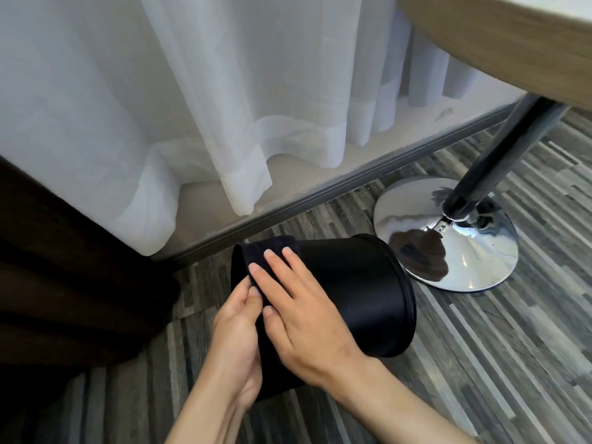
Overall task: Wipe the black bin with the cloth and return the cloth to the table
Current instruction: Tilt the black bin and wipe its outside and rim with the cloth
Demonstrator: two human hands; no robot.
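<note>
white curtain — striped floor | chrome pedestal base | dark drape

**A furnished room, likely a home or hotel**

Sheer white curtains hang to the floor along a window track. Just right of the curtains stands a wood-edged table on a dark pole with a chrome disc base. Grey wood-strip flooring runs below; dark drapes hang left of the curtains.

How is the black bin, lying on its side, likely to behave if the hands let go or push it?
The black bin is round and tapered, so it would probably roll in a curve. Its smooth walls look slippery; the left hand steadies it. It seems light.
</note>
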